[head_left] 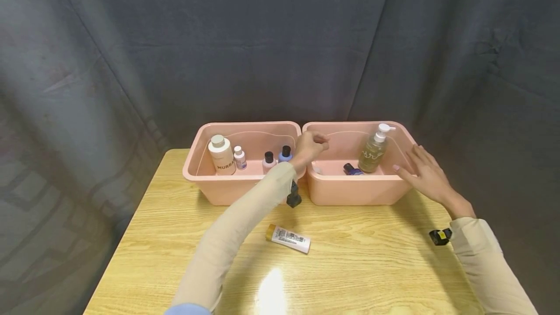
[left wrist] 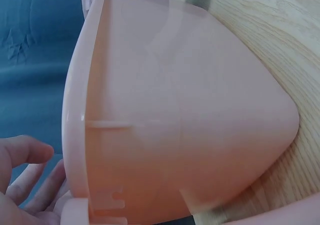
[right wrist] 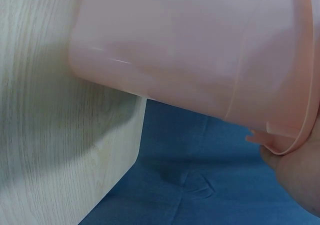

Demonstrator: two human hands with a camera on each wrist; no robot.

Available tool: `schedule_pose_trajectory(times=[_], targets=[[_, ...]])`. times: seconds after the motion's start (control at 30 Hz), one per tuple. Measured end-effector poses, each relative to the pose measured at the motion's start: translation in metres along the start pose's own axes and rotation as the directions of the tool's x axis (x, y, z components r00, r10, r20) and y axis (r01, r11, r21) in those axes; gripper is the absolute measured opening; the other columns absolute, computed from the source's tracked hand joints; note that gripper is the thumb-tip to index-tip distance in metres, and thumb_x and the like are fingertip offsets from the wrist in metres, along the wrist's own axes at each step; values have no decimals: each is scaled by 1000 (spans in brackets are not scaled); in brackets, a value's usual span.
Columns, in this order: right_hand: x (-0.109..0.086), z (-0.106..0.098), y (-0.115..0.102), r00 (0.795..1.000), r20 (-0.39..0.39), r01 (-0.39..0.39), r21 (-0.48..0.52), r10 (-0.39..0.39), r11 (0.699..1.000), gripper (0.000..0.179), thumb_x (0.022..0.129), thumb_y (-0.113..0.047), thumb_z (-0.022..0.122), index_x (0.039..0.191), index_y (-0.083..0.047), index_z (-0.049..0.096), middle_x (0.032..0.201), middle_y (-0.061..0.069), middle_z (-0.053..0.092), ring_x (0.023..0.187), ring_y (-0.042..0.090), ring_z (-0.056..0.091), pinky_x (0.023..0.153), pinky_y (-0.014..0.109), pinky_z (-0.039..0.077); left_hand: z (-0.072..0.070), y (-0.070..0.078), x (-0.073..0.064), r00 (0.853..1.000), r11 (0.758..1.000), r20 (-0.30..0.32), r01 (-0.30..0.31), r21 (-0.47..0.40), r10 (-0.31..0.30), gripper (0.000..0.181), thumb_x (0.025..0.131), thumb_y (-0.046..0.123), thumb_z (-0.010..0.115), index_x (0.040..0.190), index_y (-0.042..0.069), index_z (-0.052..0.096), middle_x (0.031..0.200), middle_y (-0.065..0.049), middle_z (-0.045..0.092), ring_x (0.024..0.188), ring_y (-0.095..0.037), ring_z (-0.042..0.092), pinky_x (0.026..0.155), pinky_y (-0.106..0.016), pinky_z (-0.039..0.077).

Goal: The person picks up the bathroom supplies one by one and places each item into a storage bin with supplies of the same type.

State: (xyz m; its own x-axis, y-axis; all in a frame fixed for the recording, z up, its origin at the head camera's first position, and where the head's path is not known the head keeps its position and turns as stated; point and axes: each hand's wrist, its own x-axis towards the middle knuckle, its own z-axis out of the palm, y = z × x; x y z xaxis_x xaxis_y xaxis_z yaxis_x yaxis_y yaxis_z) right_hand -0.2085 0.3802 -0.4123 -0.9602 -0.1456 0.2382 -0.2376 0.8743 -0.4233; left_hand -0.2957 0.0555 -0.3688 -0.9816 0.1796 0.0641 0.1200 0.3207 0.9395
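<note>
My left hand hovers where two pink bins meet, its loosely bent fingers reaching over the left side of the right bin. Nothing shows between those fingers in the left wrist view. At the right bin's far side, my right hand grips the rim, thumb inside and fingers along the outside. Inside that bin are a clear pump bottle with a white pump, a dark blue bottle lying down, and a white item partly hidden beneath the left hand.
The left bin holds a large white bottle, a small white bottle, a pink bottle and a blue bottle, both black-capped. A white tube with a yellow cap lies on the wooden table. Grey curtains hang behind.
</note>
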Motion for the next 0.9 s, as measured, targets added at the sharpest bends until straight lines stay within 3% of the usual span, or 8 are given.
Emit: schedule_pose_trajectory(times=[0.37, 0.53, 0.77, 0.9], targets=[[1, 0, 0, 1000, 2, 3, -4, -3, 1000, 77, 99, -41, 54, 149, 12, 28, 159, 31, 9, 148, 43, 0, 111, 69, 4, -6, -4, -1, 1000, 987, -5, 1, -163, -2, 19, 86, -3, 73, 105, 0, 74, 94, -3, 71, 89, -14, 65, 81, -24, 53], [0, 1, 0, 1000, 1, 5, -12, -5, 1000, 80, 100, -41, 53, 149, 14, 23, 159, 32, 8, 148, 43, 0, 113, 67, 3, -9, -4, -3, 1000, 981, 5, -15, -192, 17, 18, 86, -5, 72, 104, 0, 74, 95, -5, 71, 88, -15, 66, 80, -22, 54], [0, 1, 1, 1000, -2, 7, -14, -7, 1000, 82, 100, -41, 54, 149, 16, 22, 158, 32, 8, 148, 42, 0, 114, 65, 3, -15, -4, -4, 992, 990, 4, -125, -70, 126, 18, 87, -4, 71, 105, -2, 74, 101, -11, 73, 95, -19, 68, 80, -18, 52], [0, 1, 1, 1000, -4, 11, -17, -11, 1000, 82, 100, -41, 54, 149, 16, 21, 158, 32, 8, 148, 42, -1, 114, 64, 3, -17, -4, -5, 991, 986, 21, -131, -103, 134, 19, 88, -5, 70, 106, -3, 73, 103, -13, 73, 97, -21, 68, 81, -19, 53]])
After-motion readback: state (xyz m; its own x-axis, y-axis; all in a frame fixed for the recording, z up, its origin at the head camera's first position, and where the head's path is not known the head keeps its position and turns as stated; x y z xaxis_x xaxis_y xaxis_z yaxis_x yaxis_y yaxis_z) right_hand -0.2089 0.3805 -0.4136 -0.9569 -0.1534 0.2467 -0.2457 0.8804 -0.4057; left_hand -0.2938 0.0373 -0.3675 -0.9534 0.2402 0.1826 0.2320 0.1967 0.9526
